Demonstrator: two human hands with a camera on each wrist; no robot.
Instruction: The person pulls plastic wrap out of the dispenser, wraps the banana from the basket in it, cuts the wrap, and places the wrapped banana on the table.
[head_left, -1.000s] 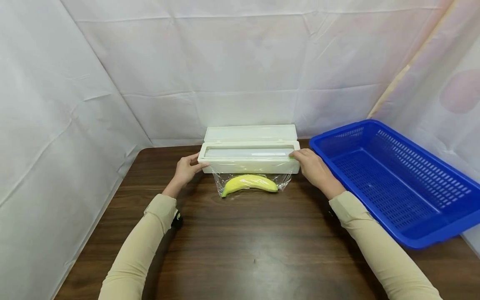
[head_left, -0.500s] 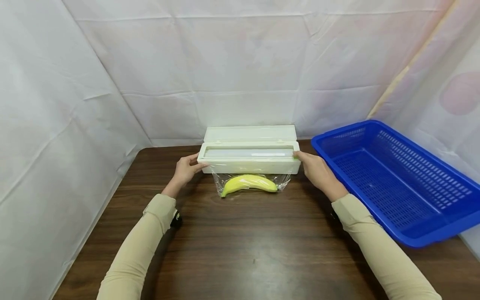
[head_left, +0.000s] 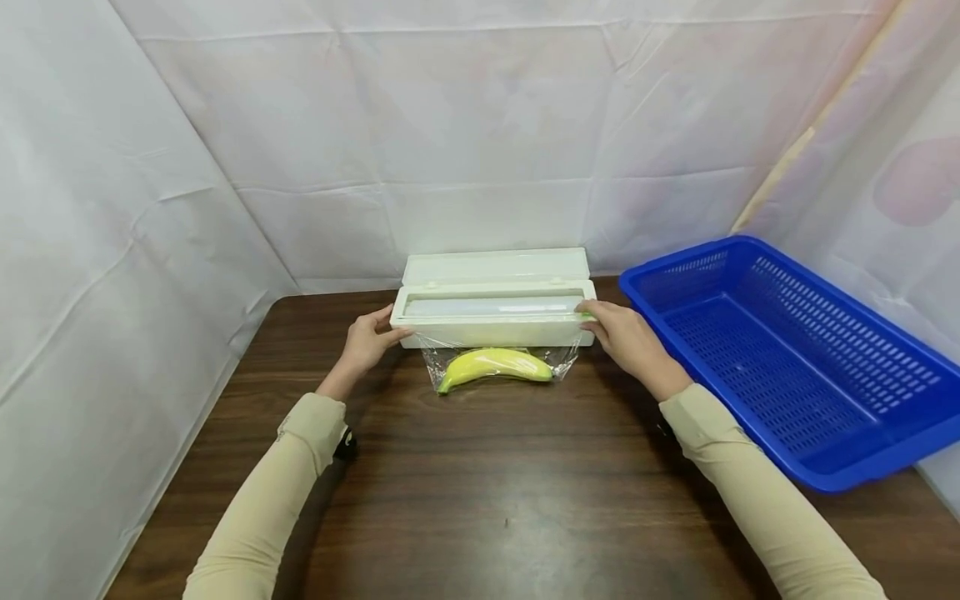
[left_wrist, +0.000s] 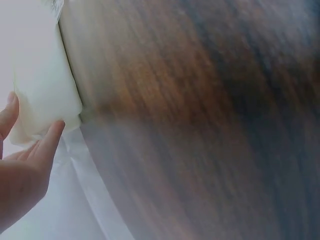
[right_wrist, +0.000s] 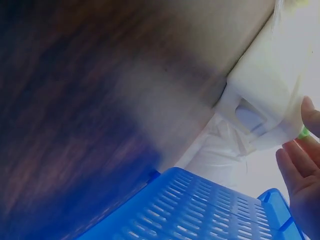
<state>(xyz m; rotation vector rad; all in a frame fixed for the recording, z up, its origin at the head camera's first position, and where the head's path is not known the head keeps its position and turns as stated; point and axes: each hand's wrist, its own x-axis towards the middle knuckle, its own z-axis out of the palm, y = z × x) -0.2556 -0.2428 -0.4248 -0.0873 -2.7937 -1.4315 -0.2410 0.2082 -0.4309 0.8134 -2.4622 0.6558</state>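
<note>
A white cling film box [head_left: 495,333] stands with its lid up near the back of the table, a pale film roll [head_left: 480,307] inside. Clear film hangs from its front edge over a banana [head_left: 495,365] lying on the table. My left hand [head_left: 367,343] holds the box's left end; in the left wrist view its thumb and fingers straddle the corner. At the right end of the front edge, my right hand [head_left: 626,333] pinches a small green slider [right_wrist: 304,132], partly hidden by the fingers.
A blue perforated basket [head_left: 787,375] stands at the right, close to my right forearm. White sheeting [head_left: 480,108] hangs behind and beside the brown wooden table [head_left: 480,483].
My right hand shifted slightly right along the box's edge, then back left. My left hand keeps its place on the box, and the banana lies still.
</note>
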